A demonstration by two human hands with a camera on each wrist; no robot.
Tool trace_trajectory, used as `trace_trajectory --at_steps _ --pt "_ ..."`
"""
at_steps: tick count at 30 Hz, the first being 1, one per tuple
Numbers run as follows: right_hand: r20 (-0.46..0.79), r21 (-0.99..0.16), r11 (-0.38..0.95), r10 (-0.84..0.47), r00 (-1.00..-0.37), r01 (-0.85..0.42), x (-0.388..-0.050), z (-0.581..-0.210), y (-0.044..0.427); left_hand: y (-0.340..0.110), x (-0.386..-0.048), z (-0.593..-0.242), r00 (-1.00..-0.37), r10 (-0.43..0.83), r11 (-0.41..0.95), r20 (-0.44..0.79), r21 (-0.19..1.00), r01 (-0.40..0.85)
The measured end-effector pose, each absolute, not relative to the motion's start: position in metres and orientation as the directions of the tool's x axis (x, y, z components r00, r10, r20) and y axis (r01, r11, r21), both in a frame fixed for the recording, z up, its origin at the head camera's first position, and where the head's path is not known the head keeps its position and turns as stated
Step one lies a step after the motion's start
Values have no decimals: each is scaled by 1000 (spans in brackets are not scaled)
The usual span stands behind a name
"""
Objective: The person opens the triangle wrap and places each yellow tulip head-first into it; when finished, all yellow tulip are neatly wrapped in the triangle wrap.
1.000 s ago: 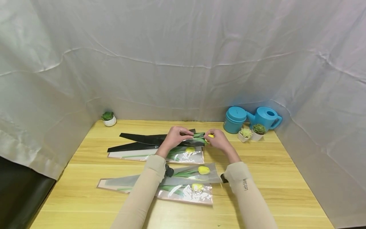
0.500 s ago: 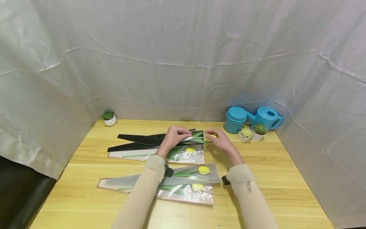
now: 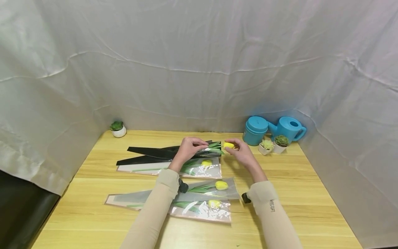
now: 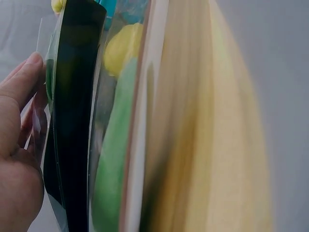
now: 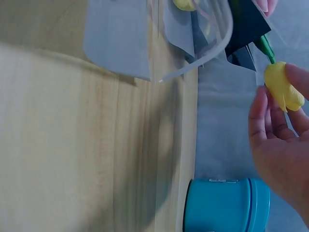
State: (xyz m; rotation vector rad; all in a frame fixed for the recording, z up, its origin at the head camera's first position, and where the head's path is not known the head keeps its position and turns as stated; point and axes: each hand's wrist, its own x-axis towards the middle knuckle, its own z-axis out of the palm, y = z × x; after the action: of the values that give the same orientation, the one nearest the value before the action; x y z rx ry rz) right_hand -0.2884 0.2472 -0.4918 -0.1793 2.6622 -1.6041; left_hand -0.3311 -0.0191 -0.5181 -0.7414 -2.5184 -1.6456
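Note:
Near the back of the table, my left hand (image 3: 188, 150) pinches the clear front of a black-backed flower sleeve (image 3: 149, 151) by its upper edge, between thumb and fingers. A yellow tulip (image 3: 229, 145) sticks out of the sleeve's wide end, its green leaves partly inside. My right hand (image 3: 244, 154) holds the tulip's bloom; in the right wrist view, thumb and fingers lie around the yellow petals (image 5: 276, 82). Another black sleeve (image 3: 140, 160) lies beneath, partly covered. In the left wrist view, the black backing (image 4: 75, 106) stands beside a wrapped yellow tulip (image 4: 123, 48).
In front lie a pink-edged clear sleeve (image 3: 214, 172), a grey one (image 3: 228, 193) and another pink-edged one (image 3: 217, 216), each with a yellow tulip. Blue canister (image 3: 255, 133), blue watering can (image 3: 289, 128) and small potted succulents (image 3: 280, 143) stand back right; another succulent (image 3: 118, 129) stands back left.
The right hand has shifted slightly right, and its fingers have spread around the tulip bloom, which now shows more. The left hand has barely moved on the sleeve.

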Motion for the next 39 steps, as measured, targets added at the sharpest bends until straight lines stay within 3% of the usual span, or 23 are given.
trace_trajectory --at_steps 13,39 --pt "43 -890 452 -35 -998 -54 -290 -495 234 -14 -329 -516 -876 364 285 315 858 427" --pt "30 -905 422 -83 -996 -62 -292 -497 227 -8 -331 -516 -882 346 296 320 855 426"
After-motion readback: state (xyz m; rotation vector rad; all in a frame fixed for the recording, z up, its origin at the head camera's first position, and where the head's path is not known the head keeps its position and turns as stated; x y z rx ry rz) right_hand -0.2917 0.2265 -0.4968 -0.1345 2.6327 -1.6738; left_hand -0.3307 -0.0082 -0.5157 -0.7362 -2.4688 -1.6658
